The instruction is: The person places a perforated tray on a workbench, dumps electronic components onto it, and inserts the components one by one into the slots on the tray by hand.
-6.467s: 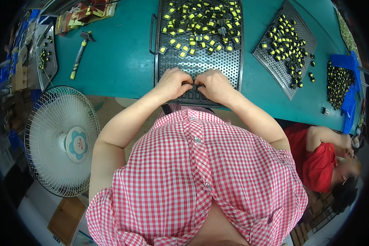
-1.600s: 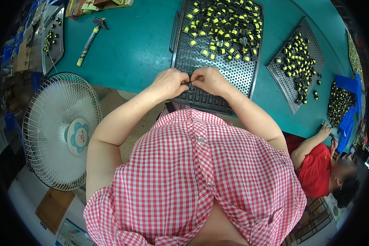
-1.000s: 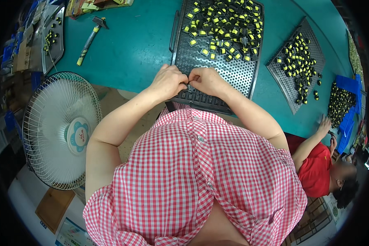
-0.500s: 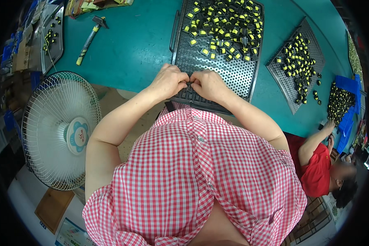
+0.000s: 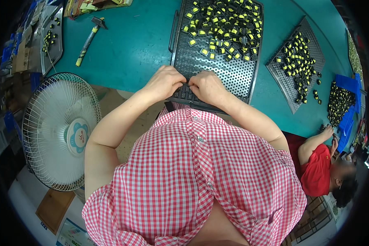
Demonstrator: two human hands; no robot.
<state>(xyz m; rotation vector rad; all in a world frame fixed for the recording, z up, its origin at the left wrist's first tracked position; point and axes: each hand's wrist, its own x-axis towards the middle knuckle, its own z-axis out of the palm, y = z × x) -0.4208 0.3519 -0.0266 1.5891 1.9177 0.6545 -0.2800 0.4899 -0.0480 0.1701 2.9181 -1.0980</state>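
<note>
Since half a second ago almost nothing has shifted: the left hand [image 5: 165, 83] and right hand [image 5: 208, 87] have stayed pressed together at the near edge of the black perforated tray [image 5: 233, 76], just above the centre of the frame, with only a slight change in how the fingers curl. Both hands are closed with fingertips meeting over something small between them; it is too hidden to say what it is, though it is probably one of the small yellow-and-black parts [image 5: 223, 28] heaped in the upper half of that tray. The near half of the tray is bare holes, so by this look a large pile is left to handle. A second tray [image 5: 311, 57] of the same parts lies at the upper right, with a loose heap [image 5: 339, 102] further right near a co-worker in red [image 5: 320, 172]. A hammer [image 5: 88, 41] lies on the teal table [image 5: 131, 53] at the upper left, and a white fan [image 5: 59, 131] stands at the left.
</note>
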